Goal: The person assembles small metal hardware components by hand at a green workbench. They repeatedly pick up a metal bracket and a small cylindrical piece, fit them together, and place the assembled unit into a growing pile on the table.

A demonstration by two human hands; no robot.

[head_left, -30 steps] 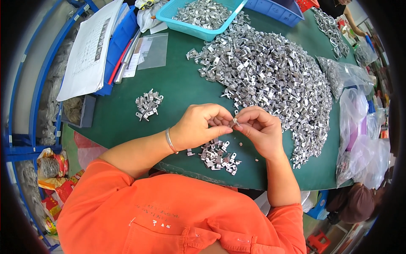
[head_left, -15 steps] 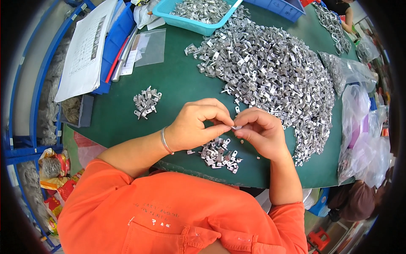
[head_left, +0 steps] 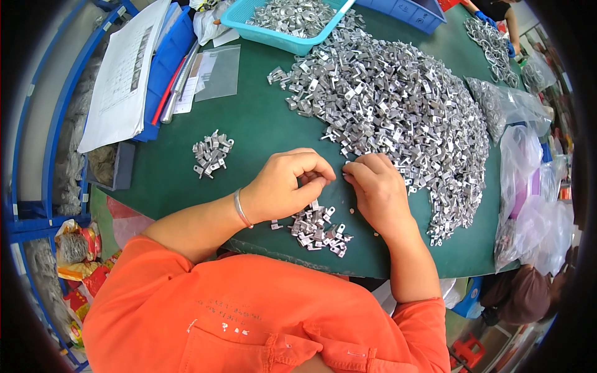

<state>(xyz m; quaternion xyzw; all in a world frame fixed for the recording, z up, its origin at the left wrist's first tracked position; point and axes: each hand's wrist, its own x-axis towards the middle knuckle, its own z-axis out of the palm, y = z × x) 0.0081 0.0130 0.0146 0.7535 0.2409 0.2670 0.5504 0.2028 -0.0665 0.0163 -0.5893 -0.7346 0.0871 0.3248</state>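
Observation:
Over the green table, my left hand (head_left: pixel 287 181), with a bracelet on its wrist, has its fingers curled and thumb pressed in; whatever they hold is hidden. A short gap away, my right hand (head_left: pixel 377 189) has its fingertips drawn together at the near edge of a big heap of small metal tabs with holes (head_left: pixel 398 99). I cannot make out what lies between those fingertips. Just below my left hand is a small pile of the same metal tabs (head_left: pixel 318 229). Another small pile of tabs (head_left: pixel 212 153) lies farther left.
A turquoise basket of metal pieces (head_left: pixel 273 32) and a blue bin (head_left: pixel 404 13) stand at the back. Papers (head_left: pixel 121 81) rest on a blue tray at the left. Clear plastic bags (head_left: pixel 522 186) line the right edge. A co-worker's blue-gloved hand (head_left: pixel 486 18) is at the far right by metal rings.
My hands, which met over a small metal piece, have come apart. My right hand has turned down toward the heap's edge, while the left has drawn back slightly. Blue gloves now show at the far right.

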